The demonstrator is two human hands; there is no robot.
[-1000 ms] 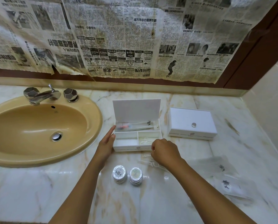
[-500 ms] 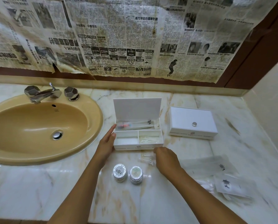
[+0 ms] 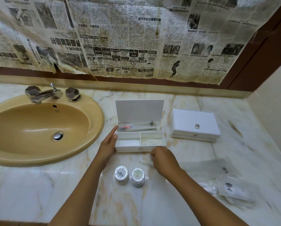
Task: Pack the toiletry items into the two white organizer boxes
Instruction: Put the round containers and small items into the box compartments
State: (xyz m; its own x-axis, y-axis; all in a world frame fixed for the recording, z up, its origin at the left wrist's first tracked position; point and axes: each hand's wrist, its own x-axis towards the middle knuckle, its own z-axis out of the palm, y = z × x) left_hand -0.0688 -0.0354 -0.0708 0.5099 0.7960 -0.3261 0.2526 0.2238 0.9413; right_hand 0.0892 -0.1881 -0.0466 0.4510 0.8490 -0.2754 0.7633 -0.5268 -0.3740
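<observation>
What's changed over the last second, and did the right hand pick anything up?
The right hand pulled back from the open box toward the person and now pinches a small clear packet on the counter in front of it. The left hand still steadies the box's left side. The closed box and soap stacks are unmoved.

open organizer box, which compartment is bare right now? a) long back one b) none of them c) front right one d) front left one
d: in the open organizer box the front left compartment shows only white floor, while the back one holds a wrapped toothbrush and the front right holds a clear packet.
</observation>
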